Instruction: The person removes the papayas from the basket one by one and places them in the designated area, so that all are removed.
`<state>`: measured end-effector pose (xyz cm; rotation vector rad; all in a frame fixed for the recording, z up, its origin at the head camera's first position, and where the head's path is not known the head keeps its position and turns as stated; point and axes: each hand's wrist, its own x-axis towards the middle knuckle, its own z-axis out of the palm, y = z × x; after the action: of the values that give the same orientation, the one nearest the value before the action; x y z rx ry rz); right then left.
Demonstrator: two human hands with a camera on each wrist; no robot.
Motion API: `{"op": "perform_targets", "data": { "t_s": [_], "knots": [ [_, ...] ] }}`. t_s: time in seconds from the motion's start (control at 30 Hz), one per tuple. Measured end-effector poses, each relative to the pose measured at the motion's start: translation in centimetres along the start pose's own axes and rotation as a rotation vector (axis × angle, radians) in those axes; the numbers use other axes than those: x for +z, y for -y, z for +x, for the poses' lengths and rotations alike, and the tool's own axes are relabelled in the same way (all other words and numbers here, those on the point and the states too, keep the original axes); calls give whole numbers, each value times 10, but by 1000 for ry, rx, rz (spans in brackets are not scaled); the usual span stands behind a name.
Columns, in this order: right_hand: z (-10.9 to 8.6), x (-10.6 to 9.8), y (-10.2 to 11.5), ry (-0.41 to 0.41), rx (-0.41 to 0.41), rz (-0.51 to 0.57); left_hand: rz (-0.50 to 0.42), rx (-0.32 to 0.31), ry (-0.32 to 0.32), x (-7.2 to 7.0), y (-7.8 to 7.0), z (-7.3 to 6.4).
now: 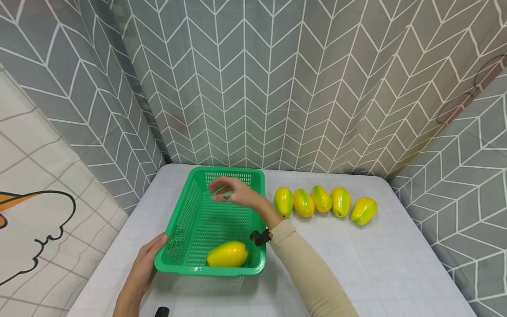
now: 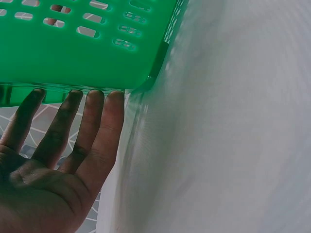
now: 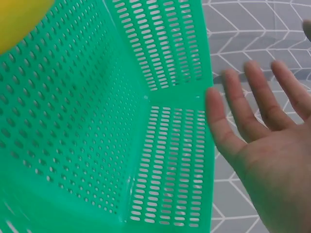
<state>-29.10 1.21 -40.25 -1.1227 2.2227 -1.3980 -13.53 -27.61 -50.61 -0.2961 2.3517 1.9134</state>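
A green perforated plastic basket [image 1: 214, 271] sits on the table, tilted a little in the head view. My left hand [image 1: 144, 264] is at its left rim near the front corner, thumb on the rim. The left wrist view has the fingertips of the left hand [image 2: 63, 155] against the rim from outside. Inside the basket, near its front wall, lies one glossy yellow papaya-like fruit [image 1: 227, 254]. Over the far half of the basket hovers my right hand [image 1: 235, 193], holding nothing. In the right wrist view, the right hand [image 3: 272, 136] has its fingers spread.
Several more yellow fruits with green streaks [image 1: 303, 203] stand in a loose row right of the basket on the white-covered table [image 1: 380, 264]. A patterned grey curtain [image 1: 257, 88] rises behind the table's far edge. A small black object [image 1: 162, 311] shows at the front.
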Motion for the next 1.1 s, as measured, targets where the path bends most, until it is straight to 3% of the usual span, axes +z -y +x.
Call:
{"op": "perform_targets", "data": {
  "t_s": [0.2,0.43,0.6,0.9,1.1],
  "knots": [
    [3,11,-4,112,76,23,-4,2,-6,-1,1,0],
    [6,19,-5,173,90,31,-10,-9,-2,-1,1,0],
    [7,26,-7,277,136,33,-18,-10,1,0,1,1],
    [9,38,-14,433,217,-133,-31,-6,1,-2,1,1],
    [7,41,-17,505,229,-163,-23,-1,11,-2,2,2]
  ]
}}
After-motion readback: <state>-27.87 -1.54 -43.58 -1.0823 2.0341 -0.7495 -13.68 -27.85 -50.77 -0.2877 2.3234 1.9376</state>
